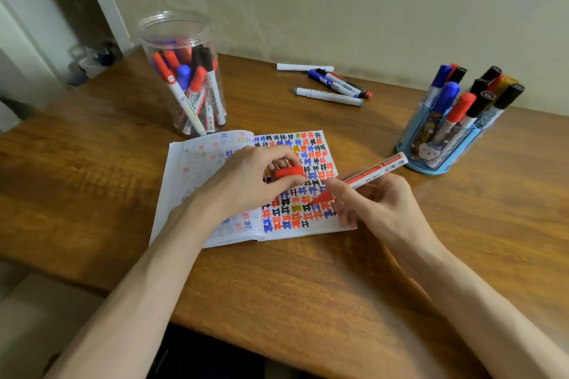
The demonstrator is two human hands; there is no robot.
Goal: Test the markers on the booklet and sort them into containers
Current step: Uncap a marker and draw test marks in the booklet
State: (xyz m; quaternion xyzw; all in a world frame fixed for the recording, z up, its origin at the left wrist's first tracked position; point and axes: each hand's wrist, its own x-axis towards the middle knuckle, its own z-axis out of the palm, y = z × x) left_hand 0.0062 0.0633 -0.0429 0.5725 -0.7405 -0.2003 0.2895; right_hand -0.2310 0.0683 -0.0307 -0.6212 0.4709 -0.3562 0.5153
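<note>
An open booklet (pixel 197 163) lies on the wooden table, its right page covered with red, blue, black and yellow hash marks. My right hand (pixel 372 203) grips an uncapped red marker (pixel 372 171), whose tip rests on the lower part of the right page. My left hand (pixel 249 178) rests on the booklet and pinches the marker's red cap (pixel 288 171). A clear plastic jar (pixel 184 77) with several markers stands behind the booklet on the left. A blue holder (pixel 443 135) with several markers stands at the right.
Several loose markers (pixel 335 88) lie on the table near the wall, between the jar and the blue holder. The table's front edge runs below my forearms. A white door frame and small items show at the far left.
</note>
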